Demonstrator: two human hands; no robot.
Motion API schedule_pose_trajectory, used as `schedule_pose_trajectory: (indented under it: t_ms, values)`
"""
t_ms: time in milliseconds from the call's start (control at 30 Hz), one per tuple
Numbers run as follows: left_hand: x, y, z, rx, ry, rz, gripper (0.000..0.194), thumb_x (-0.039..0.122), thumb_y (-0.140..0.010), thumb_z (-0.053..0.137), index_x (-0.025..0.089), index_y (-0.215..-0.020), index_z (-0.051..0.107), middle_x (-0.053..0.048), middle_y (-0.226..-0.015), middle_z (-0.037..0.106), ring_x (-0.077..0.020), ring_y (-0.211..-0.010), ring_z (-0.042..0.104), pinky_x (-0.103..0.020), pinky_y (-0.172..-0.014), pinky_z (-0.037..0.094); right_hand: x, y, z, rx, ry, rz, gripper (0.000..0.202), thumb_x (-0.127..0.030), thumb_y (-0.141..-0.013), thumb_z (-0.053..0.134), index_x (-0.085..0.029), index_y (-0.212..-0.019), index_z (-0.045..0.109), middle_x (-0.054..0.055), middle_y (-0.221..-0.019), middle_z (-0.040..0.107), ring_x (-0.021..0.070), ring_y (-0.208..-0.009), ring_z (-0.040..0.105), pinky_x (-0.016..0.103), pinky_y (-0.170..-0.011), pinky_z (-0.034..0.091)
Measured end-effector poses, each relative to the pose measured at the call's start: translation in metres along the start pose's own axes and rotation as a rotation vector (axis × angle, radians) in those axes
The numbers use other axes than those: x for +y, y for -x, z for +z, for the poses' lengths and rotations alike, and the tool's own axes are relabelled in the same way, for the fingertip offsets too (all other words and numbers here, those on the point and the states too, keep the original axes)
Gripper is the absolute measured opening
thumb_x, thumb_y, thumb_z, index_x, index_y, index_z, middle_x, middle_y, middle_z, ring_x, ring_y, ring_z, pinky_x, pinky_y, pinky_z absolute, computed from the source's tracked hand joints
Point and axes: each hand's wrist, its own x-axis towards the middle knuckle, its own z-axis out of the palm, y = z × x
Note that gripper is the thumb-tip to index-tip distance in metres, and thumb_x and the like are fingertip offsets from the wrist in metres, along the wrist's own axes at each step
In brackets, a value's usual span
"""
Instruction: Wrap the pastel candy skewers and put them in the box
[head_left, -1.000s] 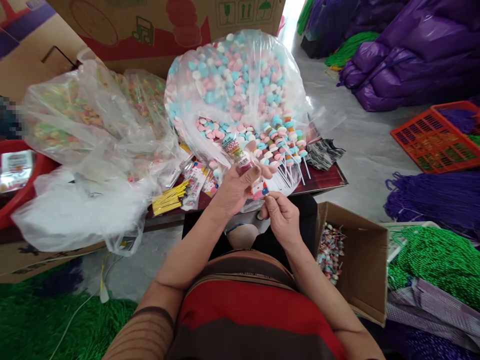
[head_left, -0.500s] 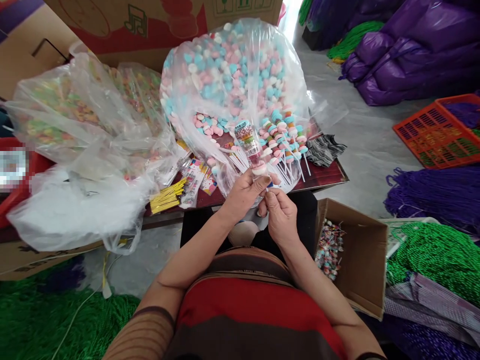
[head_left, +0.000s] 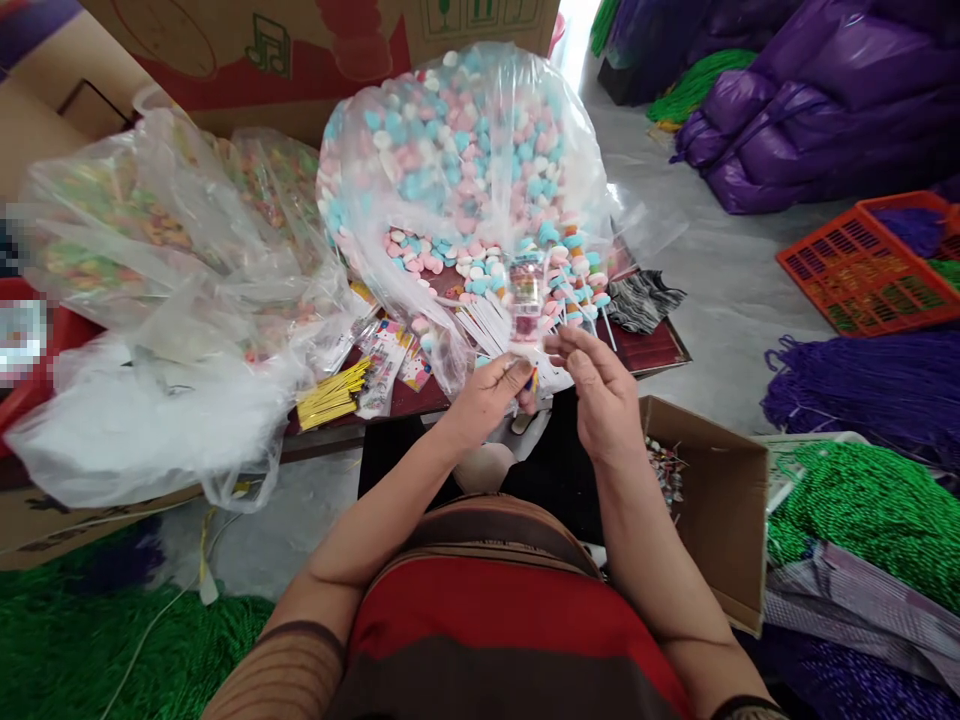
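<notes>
Candy packet (head_left: 527, 290) in left hand (head_left: 486, 398), right hand (head_left: 606, 398) just beside

The person wears a short-sleeved top (head_left: 480, 610) in broad blocks: bright red across the belly, dark brown on one side, striped brown on the other. Left sleeve (head_left: 281, 670): brown, thin darker stripes, dark hem. Right sleeve (head_left: 750, 709): dark edge only in view. Trousers (head_left: 390, 455): black. Left hand (head_left: 486, 398) and right hand (head_left: 607, 395): bare.
</notes>
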Motion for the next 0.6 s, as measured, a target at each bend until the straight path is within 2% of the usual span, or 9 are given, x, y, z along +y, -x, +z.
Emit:
schedule_pose_trajectory:
  t_ms: [67, 133, 200, 267, 333, 400, 500, 600]
  values:
    - [0.001, 0.003, 0.005, -0.099, 0.046, -0.057, 0.057, 0.075, -0.082, 0.062, 0.02, -0.074, 0.052, 0.004, -0.06, 0.05, -0.0104, -0.055, 0.053, -0.026, -0.057, 0.043, -0.006, -0.011, 0.003, -0.066, -0.043, -0.022, 0.046, -0.056, -0.091, 0.066, -0.03, -0.13, 0.067, 0.008, -0.124, 0.073, 0.0233, -0.11, 0.071, 0.04, -0.092, 0.058]
    - [0.0, 0.005, 0.007, -0.19, 0.078, -0.122, 0.057, 0.075, -0.08, 0.066, 0.02, -0.072, 0.05, 0.006, -0.057, 0.046, -0.0101, -0.051, 0.053, -0.025, -0.053, 0.04, -0.013, -0.022, 0.006, -0.078, -0.047, -0.074, 0.051, -0.06, -0.096, 0.058, -0.034, -0.139, 0.059, 0.009, -0.127, 0.072, 0.0236, -0.108, 0.072, 0.04, -0.086, 0.06]
    - [-0.001, 0.006, 0.007, -0.258, 0.103, -0.189, 0.056, 0.072, -0.079, 0.069, 0.02, -0.073, 0.051, 0.007, -0.055, 0.044, -0.0099, -0.05, 0.052, -0.025, -0.054, 0.042, -0.02, -0.031, 0.007, -0.066, -0.01, -0.14, 0.053, -0.064, -0.098, 0.051, -0.038, -0.144, 0.054, 0.008, -0.127, 0.071, 0.0238, -0.105, 0.073, 0.039, -0.08, 0.06]
    - [-0.004, 0.007, 0.006, -0.273, 0.127, -0.234, 0.053, 0.07, -0.08, 0.07, 0.019, -0.08, 0.055, 0.006, -0.055, 0.048, -0.0106, -0.052, 0.055, -0.026, -0.057, 0.046, -0.024, -0.036, 0.008, -0.056, 0.024, -0.183, 0.052, -0.063, -0.098, 0.052, -0.04, -0.144, 0.052, 0.008, -0.13, 0.069, 0.0238, -0.104, 0.073, 0.038, -0.076, 0.06]
    - [-0.006, 0.006, 0.005, -0.241, 0.144, -0.248, 0.054, 0.07, -0.078, 0.07, 0.019, -0.089, 0.056, 0.003, -0.062, 0.058, -0.012, -0.058, 0.06, -0.025, -0.057, 0.048, -0.024, -0.036, 0.011, -0.039, 0.026, -0.191, 0.048, -0.06, -0.098, 0.055, -0.038, -0.14, 0.055, 0.008, -0.13, 0.069, 0.0233, -0.102, 0.073, 0.037, -0.075, 0.06]
    - [-0.007, 0.006, 0.006, -0.194, 0.143, -0.258, 0.057, 0.07, -0.076, 0.072, 0.019, -0.093, 0.054, 0.001, -0.069, 0.063, -0.0108, -0.057, 0.061, -0.021, -0.05, 0.043, -0.023, -0.034, 0.014, -0.013, 0.011, -0.19, 0.044, -0.058, -0.098, 0.056, -0.034, -0.134, 0.059, 0.008, -0.13, 0.069, 0.0227, -0.101, 0.073, 0.037, -0.075, 0.061]
    - [-0.008, 0.004, 0.01, -0.084, 0.136, -0.236, 0.052, 0.067, -0.078, 0.072, 0.02, -0.09, 0.052, 0.006, -0.066, 0.055, -0.0045, -0.046, 0.045, -0.018, -0.042, 0.028, -0.019, -0.033, 0.017, 0.024, -0.006, -0.194, 0.037, -0.055, -0.098, 0.057, -0.031, -0.125, 0.063, 0.008, -0.129, 0.069, 0.0217, -0.102, 0.073, 0.037, -0.077, 0.063]
    - [-0.013, 0.004, 0.012, 0.021, 0.115, -0.159, 0.046, 0.063, -0.083, 0.069, 0.021, -0.086, 0.051, 0.009, -0.062, 0.042, -0.0035, -0.047, 0.033, -0.017, -0.042, 0.024, -0.016, -0.037, 0.019, 0.061, -0.035, -0.177, 0.032, -0.054, -0.096, 0.061, -0.03, -0.117, 0.066, 0.007, -0.126, 0.07, 0.0211, -0.102, 0.073, 0.038, -0.082, 0.063]
